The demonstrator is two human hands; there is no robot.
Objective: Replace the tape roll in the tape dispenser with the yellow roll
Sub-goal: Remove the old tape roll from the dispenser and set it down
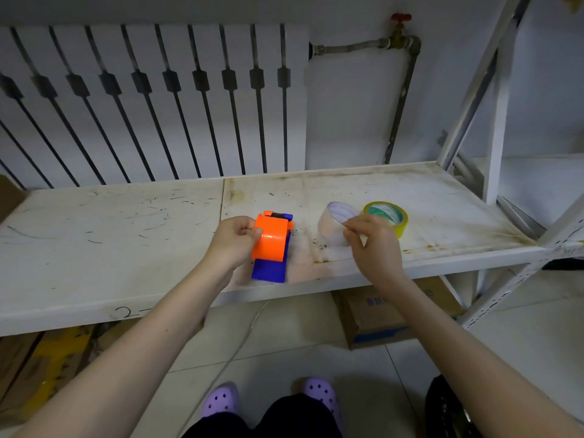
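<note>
In the head view, the tape dispenser [272, 245] is seen lying on the white shelf [126, 248] near its front edge, and it is pinched at its orange cover by the left hand [235, 240], thumb on the cover's near-left side, probably so that the body is kept steady while the rolls are changed. The dispenser's long axis is judged to run from the front edge toward the wall, with the blue base pointing back at the person. Just to the right, a pale roll [335, 223] is tilted on its edge, its hole facing up and left, and it is clasped at its near rim by the curled fingers of the right hand [371, 240]; it seems to be the roll taken out. The yellow roll [387, 216] is found lying flat on the shelf just behind that hand, close beside the pale roll, untouched.
</note>
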